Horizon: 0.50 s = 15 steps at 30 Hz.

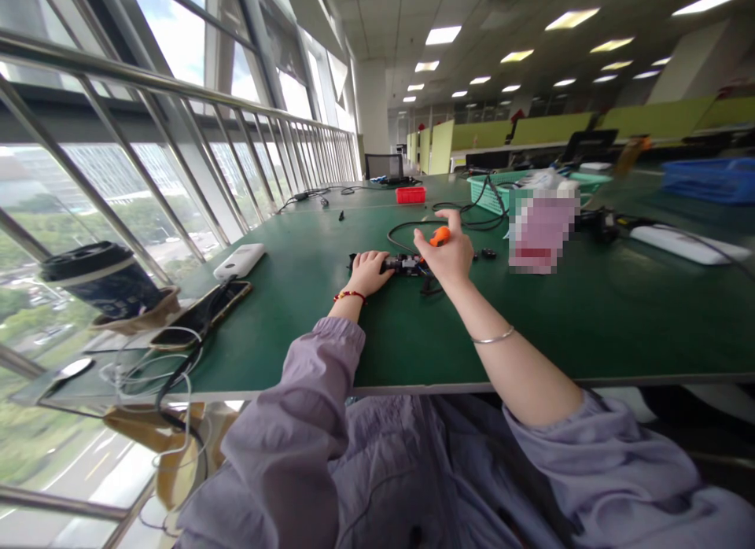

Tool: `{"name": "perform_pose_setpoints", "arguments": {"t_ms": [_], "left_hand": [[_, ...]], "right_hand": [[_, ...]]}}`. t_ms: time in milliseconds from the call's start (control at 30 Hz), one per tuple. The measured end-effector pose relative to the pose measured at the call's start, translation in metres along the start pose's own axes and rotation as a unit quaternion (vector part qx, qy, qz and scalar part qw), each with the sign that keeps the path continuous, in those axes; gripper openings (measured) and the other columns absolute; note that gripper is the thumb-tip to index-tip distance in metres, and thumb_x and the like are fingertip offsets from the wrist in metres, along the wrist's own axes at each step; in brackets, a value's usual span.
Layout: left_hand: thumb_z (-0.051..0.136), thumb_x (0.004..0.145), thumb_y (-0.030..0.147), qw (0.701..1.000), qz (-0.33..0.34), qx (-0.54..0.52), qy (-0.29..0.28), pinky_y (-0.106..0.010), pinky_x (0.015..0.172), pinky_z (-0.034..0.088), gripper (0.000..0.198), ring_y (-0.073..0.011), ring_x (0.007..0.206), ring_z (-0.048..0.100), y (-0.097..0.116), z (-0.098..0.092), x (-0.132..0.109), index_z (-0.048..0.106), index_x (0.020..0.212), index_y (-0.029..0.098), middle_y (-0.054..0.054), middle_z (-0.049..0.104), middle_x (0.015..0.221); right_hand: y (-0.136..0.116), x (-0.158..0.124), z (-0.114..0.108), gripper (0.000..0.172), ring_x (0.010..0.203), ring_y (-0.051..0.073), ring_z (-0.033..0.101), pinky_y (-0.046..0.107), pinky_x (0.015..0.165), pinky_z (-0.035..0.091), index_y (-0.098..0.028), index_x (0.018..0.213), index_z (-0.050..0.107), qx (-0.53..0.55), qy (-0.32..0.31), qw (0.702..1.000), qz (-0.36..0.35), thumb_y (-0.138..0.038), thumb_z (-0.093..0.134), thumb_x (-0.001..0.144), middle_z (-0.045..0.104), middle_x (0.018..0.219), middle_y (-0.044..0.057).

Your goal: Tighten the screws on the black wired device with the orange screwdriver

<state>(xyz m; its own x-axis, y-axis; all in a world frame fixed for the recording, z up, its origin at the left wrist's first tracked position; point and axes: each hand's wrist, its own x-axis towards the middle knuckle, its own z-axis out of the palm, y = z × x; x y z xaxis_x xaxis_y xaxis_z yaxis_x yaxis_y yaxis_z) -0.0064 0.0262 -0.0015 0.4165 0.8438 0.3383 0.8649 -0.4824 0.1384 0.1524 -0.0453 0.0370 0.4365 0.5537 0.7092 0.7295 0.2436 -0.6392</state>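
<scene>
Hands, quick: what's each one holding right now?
Left hand: closed on the black part on the table.
Right hand: closed around the orange tool.

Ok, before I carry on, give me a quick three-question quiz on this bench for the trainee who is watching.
1. What does the right hand grip?
A) white rectangular power bank
B) orange-handled screwdriver
C) small red plastic box

2. True or false: the left hand lies on the small black device on the green table.

3. Fill in: the dark paper cup stands far to the person's ___, by the window railing.

Key: 1 B; 2 true; 3 left.
</scene>
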Motion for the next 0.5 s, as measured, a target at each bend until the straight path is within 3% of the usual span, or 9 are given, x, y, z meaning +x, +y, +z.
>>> {"name": "perform_pose_setpoints", "arguments": {"t_ms": [100, 167, 367, 500], "left_hand": [[0.05, 0.086, 0.038, 1.0, -0.001, 0.001, -0.002, -0.043, 0.112, 0.02, 0.044, -0.0246, 0.128, 0.038, 0.0004, -0.0005, -0.0001, 0.049, 0.128, 0.023, -0.008, 0.051, 0.131], [0.05, 0.086, 0.037, 1.0, 0.001, 0.0, -0.003, -0.043, 0.112, 0.02, 0.044, -0.0247, 0.128, 0.038, 0.0008, -0.001, -0.0002, 0.049, 0.128, 0.022, -0.008, 0.051, 0.13], [0.051, 0.086, 0.037, 1.0, 0.0, 0.001, -0.003, -0.043, 0.112, 0.021, 0.042, -0.0247, 0.127, 0.038, 0.0015, -0.0018, -0.001, 0.049, 0.126, 0.025, -0.007, 0.052, 0.129], [0.051, 0.086, 0.037, 1.0, 0.003, -0.002, 0.001, -0.043, 0.112, 0.02, 0.043, -0.025, 0.126, 0.038, 0.0007, -0.0007, -0.0008, 0.049, 0.127, 0.025, -0.006, 0.052, 0.129]], "right_hand": [[-0.001, -0.0003, 0.0006, 0.02, 0.068, 0.02, 0.057, 0.028, 0.061, 0.039, -0.024, 0.079, 0.057, -0.006, -0.029, 0.999, 0.03, -0.042, 0.05, 0.076, 0.057, 0.066, 0.0], [-0.0017, -0.0007, 0.0009, 0.015, 0.069, 0.02, 0.057, 0.028, 0.06, 0.039, -0.024, 0.082, 0.058, -0.007, -0.037, 0.999, 0.028, -0.035, 0.051, 0.075, 0.059, 0.068, 0.0], [-0.0015, -0.0008, -0.0007, 0.052, 0.067, 0.018, 0.055, 0.03, 0.064, 0.042, -0.019, 0.116, 0.047, 0.013, 0.016, 0.999, -0.039, -0.035, 0.058, 0.067, 0.059, 0.079, 0.002], [-0.0016, -0.0007, -0.0016, 0.039, 0.066, 0.019, 0.055, 0.029, 0.062, 0.041, -0.022, 0.102, 0.054, -0.016, 0.005, 1.0, -0.003, -0.045, 0.056, 0.071, 0.057, 0.069, 0.0]]}}
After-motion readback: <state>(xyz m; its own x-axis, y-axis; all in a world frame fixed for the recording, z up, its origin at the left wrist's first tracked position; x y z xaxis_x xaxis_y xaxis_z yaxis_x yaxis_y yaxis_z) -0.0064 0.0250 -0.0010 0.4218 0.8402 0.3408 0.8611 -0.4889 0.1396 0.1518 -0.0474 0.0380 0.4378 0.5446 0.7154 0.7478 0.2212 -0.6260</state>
